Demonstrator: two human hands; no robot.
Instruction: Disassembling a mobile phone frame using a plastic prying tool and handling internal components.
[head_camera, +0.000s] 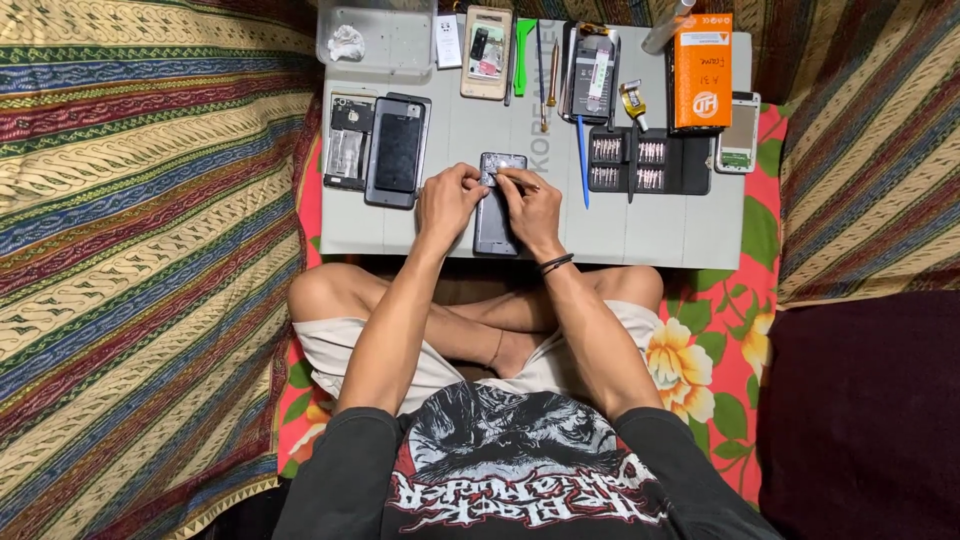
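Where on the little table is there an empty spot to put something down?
Bare grey table lies right of the phone both hands hold, below the black screwdriver-bit case. Another bare patch sits at the near left corner, below the two dark phone parts. The far edge is crowded with phones, tools and an orange box.

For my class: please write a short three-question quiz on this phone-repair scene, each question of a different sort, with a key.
1. True or false: both hands rest on the grey phone lying on the work board.
2. Which colour is the box at the board's far right? A) blue B) orange C) white
3. Fill in: the black case beside the right hand holds rows of screwdriver ____.

Key: 1 true, with the left hand too; 2 B; 3 bits.
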